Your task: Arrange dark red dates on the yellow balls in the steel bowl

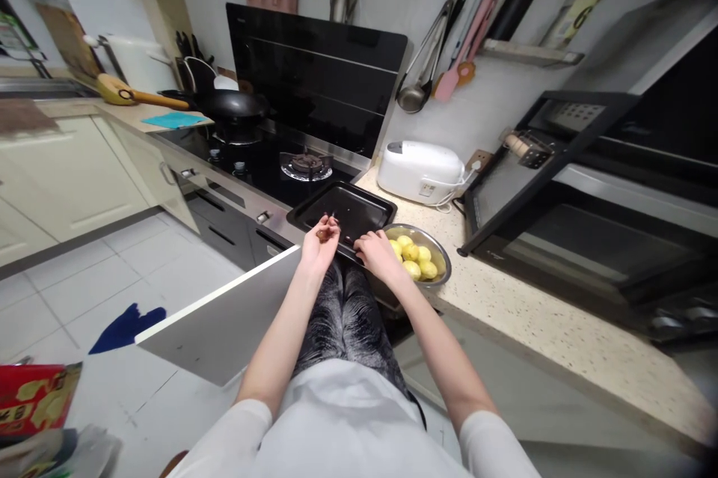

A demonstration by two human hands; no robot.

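Observation:
Over the left front part of a black baking tray is my left hand, palm turned up and fingers curled around something small and brownish that I cannot make out. My right hand rests at the tray's front edge, beside the bowl, with its fingers bent together; what they hold, if anything, is hidden. A steel bowl of several peeled yellow potatoes stands just right of my right hand, on the speckled counter.
Behind the tray is a gas hob with a black wok. A white appliance stands behind the bowl, a black oven to the right. An open cabinet door juts out at the left of my legs.

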